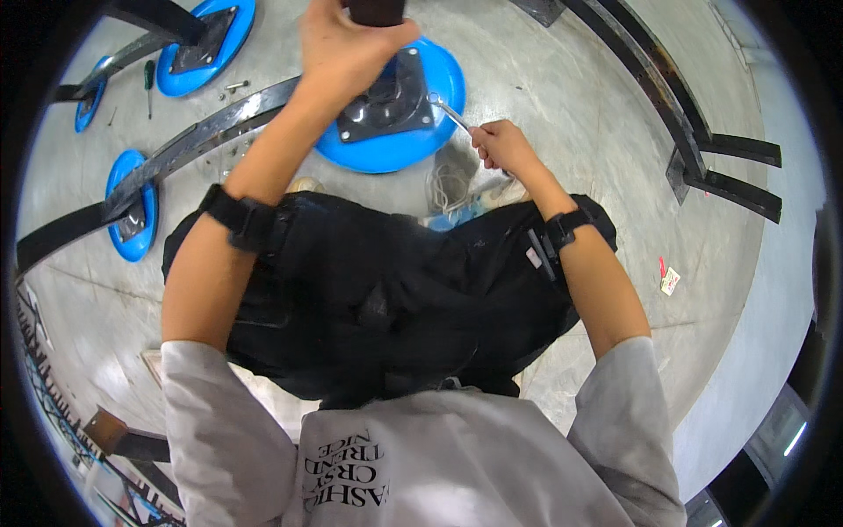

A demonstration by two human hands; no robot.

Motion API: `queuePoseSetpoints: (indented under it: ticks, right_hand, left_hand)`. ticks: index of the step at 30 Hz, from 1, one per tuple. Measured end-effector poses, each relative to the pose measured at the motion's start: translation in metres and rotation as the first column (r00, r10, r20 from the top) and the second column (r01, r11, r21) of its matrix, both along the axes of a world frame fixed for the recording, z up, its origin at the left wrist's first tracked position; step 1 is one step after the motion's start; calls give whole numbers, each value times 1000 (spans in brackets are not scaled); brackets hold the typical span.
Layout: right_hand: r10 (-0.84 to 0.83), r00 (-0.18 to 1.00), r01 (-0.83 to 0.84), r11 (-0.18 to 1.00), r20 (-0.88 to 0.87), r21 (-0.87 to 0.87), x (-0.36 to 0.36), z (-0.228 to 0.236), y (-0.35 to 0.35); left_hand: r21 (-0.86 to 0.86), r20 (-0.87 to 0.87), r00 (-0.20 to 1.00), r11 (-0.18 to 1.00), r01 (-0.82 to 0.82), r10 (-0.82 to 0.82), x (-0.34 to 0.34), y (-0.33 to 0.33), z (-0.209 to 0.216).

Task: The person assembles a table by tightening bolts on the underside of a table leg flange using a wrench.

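A blue round disc (378, 160) lies in front of me with a square black metal plate (373, 121) bolted onto it. Rising from that plate is a dark post (376, 12), and my left hand (344, 48) is closed around its upper part, thumb stretched across it. Lower and to the right, my right hand (504, 147) grips a silver wrench (453, 114). The wrench's far end sits at a bolt by the plate's right corner; whether it fully seats on the bolt head is too small to tell.
Curved black bars (189, 145) link more blue discs (132, 237) on the left. A green-handled screwdriver (149, 86) and loose bolts (235, 86) lie on the grey floor. Another black frame (672, 97) stands at right, near a small paper tag (670, 281).
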State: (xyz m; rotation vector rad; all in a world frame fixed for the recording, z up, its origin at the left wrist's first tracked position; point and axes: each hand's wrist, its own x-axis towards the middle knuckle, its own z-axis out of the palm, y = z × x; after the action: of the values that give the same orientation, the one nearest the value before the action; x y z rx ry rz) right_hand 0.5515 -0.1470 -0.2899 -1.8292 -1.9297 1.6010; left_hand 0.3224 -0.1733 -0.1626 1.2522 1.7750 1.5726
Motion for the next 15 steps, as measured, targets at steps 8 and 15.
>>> queuePoseSetpoints:
  ticks: [8,15]
  right_hand:
    - [-8,985,4,1000,-173,-25,-1,-13,-4]
    - [26,996,-38,991,-90,-127,6,-27,-6]
  left_hand:
    - [96,-62,994,991,92,-86,-18,-7,-3]
    - [142,-33,997,987,79,-75,-18,-3,-16]
